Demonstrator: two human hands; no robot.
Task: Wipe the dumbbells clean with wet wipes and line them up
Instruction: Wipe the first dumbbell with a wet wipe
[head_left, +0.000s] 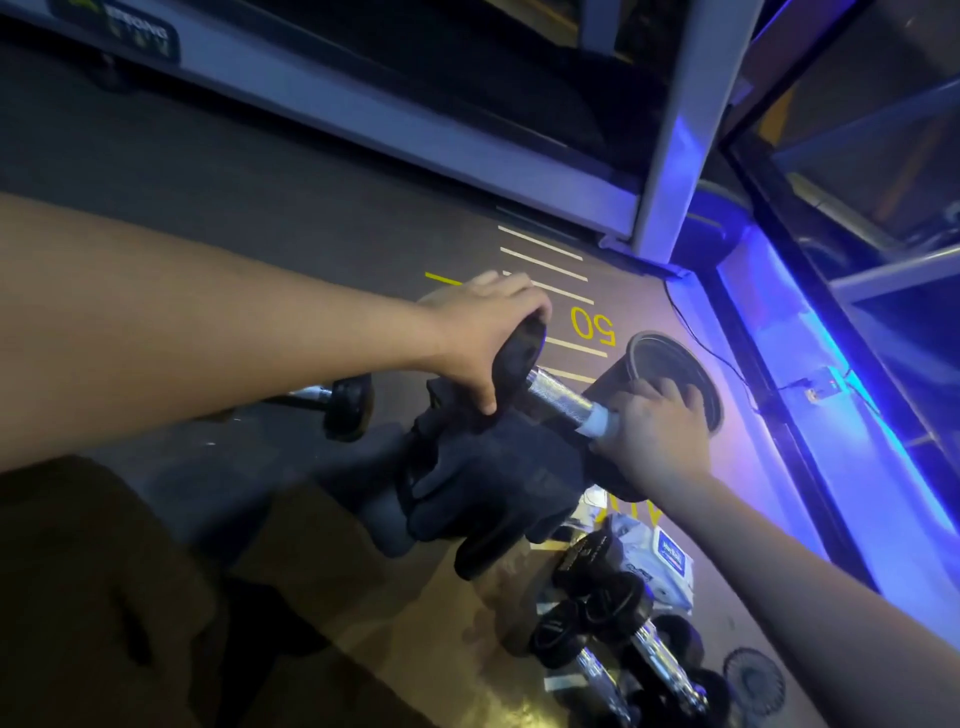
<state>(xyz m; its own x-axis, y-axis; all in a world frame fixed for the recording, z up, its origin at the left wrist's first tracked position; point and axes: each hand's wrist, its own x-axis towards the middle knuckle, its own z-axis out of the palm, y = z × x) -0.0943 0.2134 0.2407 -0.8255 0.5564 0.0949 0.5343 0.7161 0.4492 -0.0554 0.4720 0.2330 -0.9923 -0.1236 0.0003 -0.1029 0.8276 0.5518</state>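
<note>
My left hand (485, 332) grips the far black head of a dumbbell (558, 397) held above the floor. Its knurled metal bar points toward my right hand (657, 434), which wraps a white wet wipe (602, 422) around the near end of the bar. The near head is mostly hidden under my right hand. A single dumbbell (343, 402) lies on the floor to the left. Several more dumbbells (618, 629) lie close together on the floor at the lower right. A white wet wipe pack (662, 561) sits beside them.
A black shoe (488, 488) and my leg lie under the held dumbbell. A dark round bin (675, 379) stands right behind my right hand. A treadmill frame (415, 140) runs across the back. A blue-lit ledge (841, 436) borders the right. A small fan (753, 680) lies bottom right.
</note>
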